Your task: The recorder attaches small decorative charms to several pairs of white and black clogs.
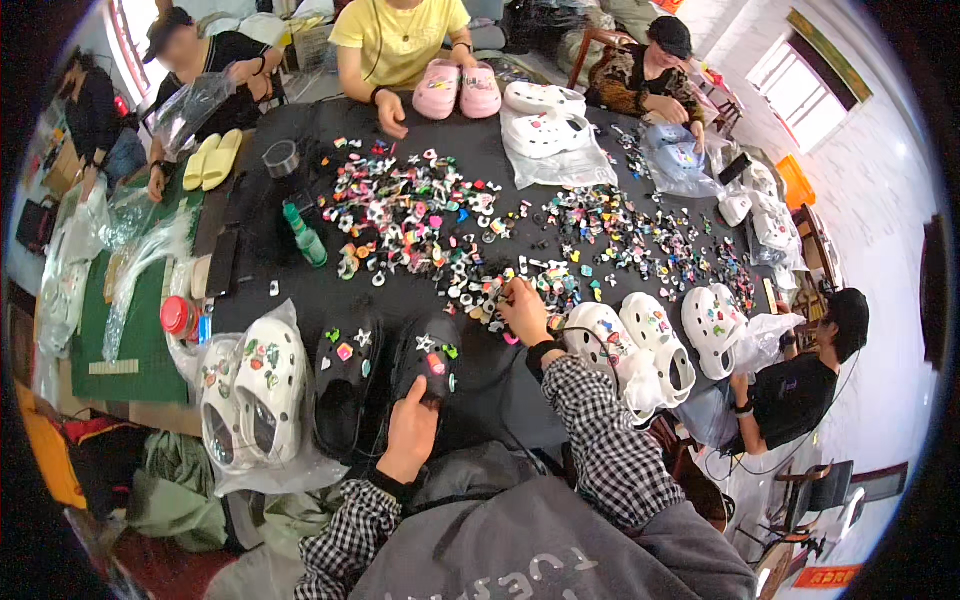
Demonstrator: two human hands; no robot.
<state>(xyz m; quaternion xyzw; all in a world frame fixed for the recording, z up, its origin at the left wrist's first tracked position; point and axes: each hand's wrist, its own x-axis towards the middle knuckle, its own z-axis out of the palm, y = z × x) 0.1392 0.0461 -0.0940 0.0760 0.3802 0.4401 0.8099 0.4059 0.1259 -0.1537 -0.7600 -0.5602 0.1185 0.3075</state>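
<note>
My left hand (410, 435) grips a black clog (405, 362) by its near part, the thumb lying on top and the other fingers out of sight. That clog carries a white star, a green charm and a pink one. To its left lies the matching black clog (345, 385), also decorated with charms. My right hand (525, 312) reaches into the near edge of a wide heap of small colourful shoe charms (415, 215). Its fingers are bent together in a pinch, and whatever is between them is too small to make out.
White clogs on plastic (268, 385) lie at the left, and more white clogs (650, 345) at the right. A green bottle (304, 236) and a red-lidded jar (178, 318) stand further left. Across the black table, a person in yellow holds pink clogs (457, 92); other people sit around.
</note>
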